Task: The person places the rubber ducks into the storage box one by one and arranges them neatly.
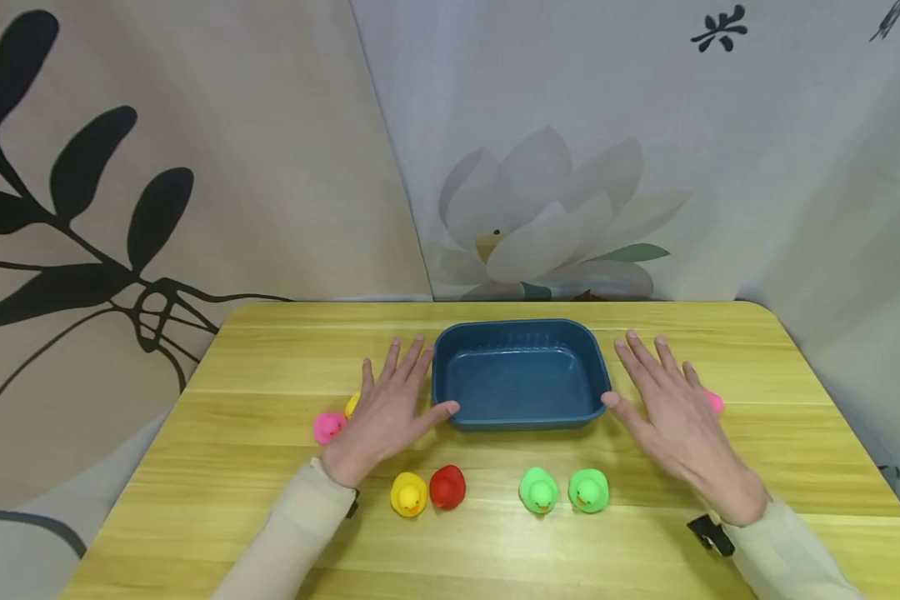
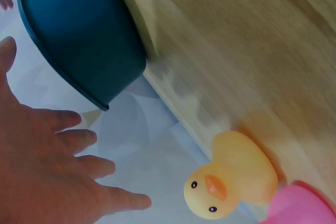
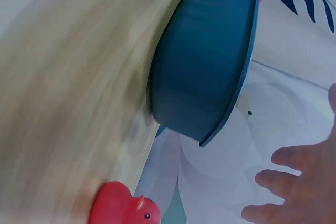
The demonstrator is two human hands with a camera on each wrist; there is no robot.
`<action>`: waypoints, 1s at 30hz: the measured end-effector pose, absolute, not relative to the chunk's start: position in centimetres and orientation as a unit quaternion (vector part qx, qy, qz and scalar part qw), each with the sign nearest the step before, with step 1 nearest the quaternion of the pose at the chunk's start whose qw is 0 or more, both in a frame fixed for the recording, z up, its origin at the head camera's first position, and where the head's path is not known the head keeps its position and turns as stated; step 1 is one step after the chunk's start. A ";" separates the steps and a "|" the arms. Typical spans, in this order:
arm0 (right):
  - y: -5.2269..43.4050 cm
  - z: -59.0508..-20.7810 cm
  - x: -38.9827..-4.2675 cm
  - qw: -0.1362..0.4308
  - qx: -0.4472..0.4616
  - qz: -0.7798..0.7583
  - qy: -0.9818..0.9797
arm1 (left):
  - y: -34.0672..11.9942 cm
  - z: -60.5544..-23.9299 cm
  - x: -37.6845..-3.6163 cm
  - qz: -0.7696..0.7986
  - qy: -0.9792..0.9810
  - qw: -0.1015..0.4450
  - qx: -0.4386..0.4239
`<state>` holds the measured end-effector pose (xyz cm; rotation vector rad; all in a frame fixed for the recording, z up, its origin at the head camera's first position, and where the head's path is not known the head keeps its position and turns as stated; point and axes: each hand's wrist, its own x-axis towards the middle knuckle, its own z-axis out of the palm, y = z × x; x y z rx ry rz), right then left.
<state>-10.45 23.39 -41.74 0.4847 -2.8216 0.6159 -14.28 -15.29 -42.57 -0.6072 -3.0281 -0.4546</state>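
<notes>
A dark blue rectangular tub [image 1: 521, 421] stands between the two hands, its inside bare. My left hand [image 1: 386, 412] is held over the table at the tub's left side, fingers spread and straight, its thumb overlapping the rim in the head view. Mirroring it on the right, my right hand [image 1: 678, 417] also has spread fingers, with the thumb tip right at the tub's edge. Neither hand holds anything. A yellow duck [image 2: 244, 166] and a pink duck [image 1: 329, 428] sit by the left hand. Near the right hand is a red duck [image 3: 121, 205].
In front of the tub, a yellow rubber duck [image 1: 408, 494] and a red one [image 1: 447, 487] sit side by side, with two green ducks [image 1: 538, 490] to their right. Past the right hand peeks something pink [image 1: 714, 402]. A patterned curtain [image 1: 307, 167] hangs behind the wooden table [image 1: 195, 500].
</notes>
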 end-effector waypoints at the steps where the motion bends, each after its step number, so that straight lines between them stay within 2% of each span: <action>1: 23.4 -41.8 -10.3 0.108 0.166 0.214 -0.957 | -15.2 -42.6 -14.3 -0.146 -0.970 0.009 -0.195; 12: 23.0 -41.9 -8.3 0.116 0.179 0.239 -0.947 | -14.6 -43.1 -14.5 -0.140 -0.971 -0.017 -0.195; 23: 22.2 -42.3 -6.1 0.122 0.197 0.239 -0.943 | -14.5 -43.1 -14.4 -0.137 -0.969 -0.007 -0.205; 30: 21.8 -42.6 -5.0 0.122 0.213 0.240 -0.939 | -14.5 -43.1 -14.4 -0.136 -0.970 -0.023 -0.202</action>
